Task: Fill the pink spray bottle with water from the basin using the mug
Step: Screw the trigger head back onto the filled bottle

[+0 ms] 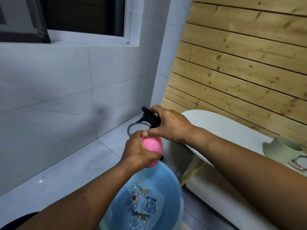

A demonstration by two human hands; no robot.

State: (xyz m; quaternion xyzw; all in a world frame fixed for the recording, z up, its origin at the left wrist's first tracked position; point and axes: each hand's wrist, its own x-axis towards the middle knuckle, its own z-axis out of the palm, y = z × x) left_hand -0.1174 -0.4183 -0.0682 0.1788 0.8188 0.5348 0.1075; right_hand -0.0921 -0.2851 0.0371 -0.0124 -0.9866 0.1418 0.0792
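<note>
I hold the pink spray bottle (153,147) upright above the far rim of the blue basin (172,181), which has water and a cartoon print inside. My left hand (138,151) wraps the bottle's round pink body. My right hand (169,124) grips the black spray head (147,116) at the bottle's neck, its nozzle and trigger pointing left. The pale green mug (282,149) stands on the white table (224,128) at the right, apart from both hands.
A metal ring (300,161) lies on the table beside the mug. A grey hose (132,126) loops on the tiled floor behind the bottle. A tiled wall with a window rises at the left and a wooden slat wall at the right.
</note>
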